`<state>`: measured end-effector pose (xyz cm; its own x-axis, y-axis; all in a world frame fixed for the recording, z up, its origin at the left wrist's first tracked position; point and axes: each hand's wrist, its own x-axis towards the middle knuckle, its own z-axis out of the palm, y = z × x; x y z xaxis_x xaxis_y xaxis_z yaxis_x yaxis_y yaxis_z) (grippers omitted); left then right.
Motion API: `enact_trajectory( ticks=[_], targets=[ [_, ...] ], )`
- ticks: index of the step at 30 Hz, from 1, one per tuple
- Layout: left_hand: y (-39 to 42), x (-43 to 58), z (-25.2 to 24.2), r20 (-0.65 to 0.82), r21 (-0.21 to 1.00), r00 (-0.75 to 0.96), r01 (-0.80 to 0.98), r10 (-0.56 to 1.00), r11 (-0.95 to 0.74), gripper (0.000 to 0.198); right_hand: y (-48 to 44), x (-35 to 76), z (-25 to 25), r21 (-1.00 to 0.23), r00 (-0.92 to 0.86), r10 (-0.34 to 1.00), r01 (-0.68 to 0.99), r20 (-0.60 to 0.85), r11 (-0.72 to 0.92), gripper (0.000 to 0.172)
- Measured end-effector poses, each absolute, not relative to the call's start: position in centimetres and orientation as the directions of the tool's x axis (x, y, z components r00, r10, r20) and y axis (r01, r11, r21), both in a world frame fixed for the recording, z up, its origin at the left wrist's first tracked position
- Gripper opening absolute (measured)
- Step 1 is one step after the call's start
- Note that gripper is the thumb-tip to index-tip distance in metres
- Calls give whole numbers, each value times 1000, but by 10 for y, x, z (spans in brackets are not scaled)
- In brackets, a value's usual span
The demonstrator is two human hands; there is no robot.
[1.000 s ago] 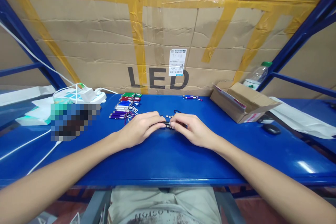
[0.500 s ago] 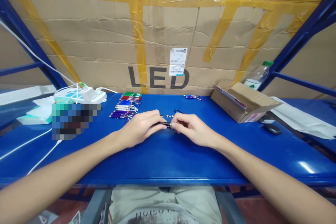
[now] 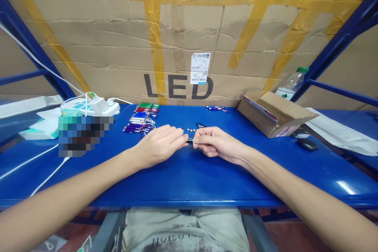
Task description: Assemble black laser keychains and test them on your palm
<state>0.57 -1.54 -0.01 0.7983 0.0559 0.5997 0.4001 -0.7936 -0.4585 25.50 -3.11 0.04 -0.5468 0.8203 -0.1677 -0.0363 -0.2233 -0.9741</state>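
Note:
A small black keychain flashlight (image 3: 189,140) with a silvery end is held level just above the blue table. My left hand (image 3: 162,143) is closed round its left part and hides most of it. At the silvery right end, my right hand (image 3: 217,143) pinches with thumb and forefinger, its other fingers curled in. Just beyond my fingertips lie several button cells (image 3: 191,130), and beside them a black clip (image 3: 201,125) partly behind my right hand. Keychain flashlights in green, red, blue, silver and purple (image 3: 132,130) lie in rows past my left hand.
A blue-purple flashlight (image 3: 215,108) lies near the table's back edge. At right stand an opened cardboard box (image 3: 274,116), a plastic bottle (image 3: 292,82) and a black mouse (image 3: 307,144). A power strip (image 3: 112,107) with white cables sits left. A large carton (image 3: 118,55) walls the back.
My right hand has turned at the flashlight's end, its lower fingers now showing curled beneath. My left fingers have closed further over the body, covering more of it.

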Motion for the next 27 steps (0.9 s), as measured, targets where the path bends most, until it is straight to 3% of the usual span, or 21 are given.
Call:
enact_trajectory(
  ticks=[7,13,15,19,23,27],
  targets=[
    [-21,6,3,590,-379,804,358,76,-853,18,-27,258,1,-934,-574,784,-86,-237,-346,21],
    [-16,7,-2,609,-425,790,406,76,-809,20,-27,259,1,-942,-581,779,-57,-238,-330,29],
    [-13,6,-5,614,-344,774,436,152,-832,22,-27,258,-1,-978,-547,820,-14,-166,-207,35],
    [-8,5,-10,605,-64,733,434,311,-899,27,-28,259,-3,-971,-453,890,190,46,147,37],
    [-6,6,-12,567,191,692,417,447,-889,26,-31,261,-2,-740,-505,811,415,296,529,26],
    [-6,7,-11,529,313,663,428,530,-848,24,-33,263,-1,-556,-577,727,488,373,673,24]
  ],
)
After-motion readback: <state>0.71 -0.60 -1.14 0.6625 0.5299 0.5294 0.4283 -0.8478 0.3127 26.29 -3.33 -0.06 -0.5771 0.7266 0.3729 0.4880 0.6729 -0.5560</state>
